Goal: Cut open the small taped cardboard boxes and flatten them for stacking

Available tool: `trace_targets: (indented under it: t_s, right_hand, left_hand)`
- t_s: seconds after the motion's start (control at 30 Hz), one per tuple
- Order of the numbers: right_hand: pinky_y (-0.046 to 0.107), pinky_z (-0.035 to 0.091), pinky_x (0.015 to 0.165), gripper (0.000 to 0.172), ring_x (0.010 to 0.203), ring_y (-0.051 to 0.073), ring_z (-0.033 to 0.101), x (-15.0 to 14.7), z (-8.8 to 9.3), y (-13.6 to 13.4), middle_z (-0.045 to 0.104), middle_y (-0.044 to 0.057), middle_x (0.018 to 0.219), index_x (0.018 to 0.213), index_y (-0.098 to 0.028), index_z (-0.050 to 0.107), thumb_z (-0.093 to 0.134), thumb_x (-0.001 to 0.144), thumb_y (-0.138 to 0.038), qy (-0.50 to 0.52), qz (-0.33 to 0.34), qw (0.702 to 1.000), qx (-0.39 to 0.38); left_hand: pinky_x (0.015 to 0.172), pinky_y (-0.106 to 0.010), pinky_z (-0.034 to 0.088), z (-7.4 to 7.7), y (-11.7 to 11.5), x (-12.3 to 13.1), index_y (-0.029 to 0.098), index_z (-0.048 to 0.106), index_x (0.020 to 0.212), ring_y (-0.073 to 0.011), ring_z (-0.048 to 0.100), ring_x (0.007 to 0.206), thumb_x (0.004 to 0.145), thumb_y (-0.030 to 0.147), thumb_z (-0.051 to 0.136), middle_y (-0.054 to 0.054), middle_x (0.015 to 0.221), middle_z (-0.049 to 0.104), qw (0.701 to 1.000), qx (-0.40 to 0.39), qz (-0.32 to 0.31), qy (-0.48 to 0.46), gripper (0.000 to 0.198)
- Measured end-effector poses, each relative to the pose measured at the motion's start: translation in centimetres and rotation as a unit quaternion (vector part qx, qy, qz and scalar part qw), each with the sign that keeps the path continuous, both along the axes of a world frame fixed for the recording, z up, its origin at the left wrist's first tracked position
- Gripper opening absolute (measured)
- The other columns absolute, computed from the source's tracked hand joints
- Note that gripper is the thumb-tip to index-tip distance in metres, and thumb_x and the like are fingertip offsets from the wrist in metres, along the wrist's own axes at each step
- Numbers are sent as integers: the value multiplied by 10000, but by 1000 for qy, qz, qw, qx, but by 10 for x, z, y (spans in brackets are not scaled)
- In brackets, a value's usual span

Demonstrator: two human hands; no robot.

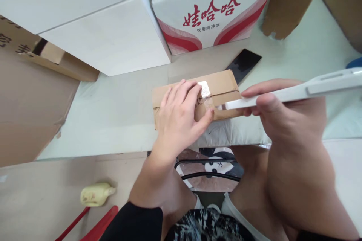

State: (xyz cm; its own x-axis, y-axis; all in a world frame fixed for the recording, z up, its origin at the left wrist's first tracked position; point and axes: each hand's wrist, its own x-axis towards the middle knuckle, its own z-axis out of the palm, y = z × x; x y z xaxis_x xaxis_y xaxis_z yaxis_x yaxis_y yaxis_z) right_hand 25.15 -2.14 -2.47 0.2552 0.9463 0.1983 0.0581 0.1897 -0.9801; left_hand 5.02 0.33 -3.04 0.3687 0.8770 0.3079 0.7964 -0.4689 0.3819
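Near the table edge (113, 151) lies a carton (218, 83).

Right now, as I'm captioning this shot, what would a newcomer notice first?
Probably the long white tool in the right hand, its tip at the small cardboard box under the left hand. Next, the bold red lettering on the white carton behind.

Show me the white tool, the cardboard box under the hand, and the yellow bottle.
White tool (294, 92), head view: handle.
Cardboard box (218, 84), head view: top flap.
Yellow bottle (94, 194), head view: body.
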Motion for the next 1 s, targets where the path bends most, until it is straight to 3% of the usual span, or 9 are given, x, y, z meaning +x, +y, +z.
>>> trace_targets:
  t_s: [0.13,0.27,0.37,0.53,0.73,1.0]
  right_hand:
    - [257,439,494,141,517,100,589,-6,9,-3,734,-22,655,781,-266,812,845,738,-396,-107,25,993,-35]
    - [248,410,462,92,500,107,575,-10,7,0,715,-20,619,798,-251,816,803,734,-316,-138,15,989,-52]
    - [242,413,462,96,459,91,532,-12,3,2,676,-29,562,792,-245,822,801,732,-316,-143,4,988,-53]
    - [238,427,483,133,509,96,577,-14,3,1,695,-25,586,784,-251,825,815,726,-370,-148,-1,987,-67]
    - [235,416,484,133,490,79,565,-22,9,-1,693,-26,577,749,-217,803,813,744,-350,-88,-24,991,-99]
    - [293,509,542,174,578,158,674,-19,-1,3,775,23,703,771,-263,814,823,777,-436,-193,-26,981,-16]
  left_hand:
    - [1212,-560,385,1,0,-1,227,622,1290,-358,530,1405,885,390,667,-96,1417,651,1000,-12,-1,-1,439]
    - [1220,-552,377,1,0,-1,238,623,1291,-352,524,1411,896,415,667,-95,1426,646,1000,-19,-6,-5,436]
    - [1219,-546,380,1,0,-1,233,623,1293,-348,521,1414,906,416,658,-99,1432,642,1000,-20,-5,-1,429]
    - [1218,-536,389,2,0,-1,207,624,1302,-349,526,1413,907,416,654,-111,1427,643,1000,-17,-4,12,448]
    - [1221,-498,404,6,-1,0,195,625,1316,-322,542,1407,918,414,638,-103,1424,650,999,-12,8,44,455]
    - [1213,-491,418,6,-1,1,184,632,1317,-315,549,1405,929,409,633,-100,1423,655,999,-2,7,50,449]
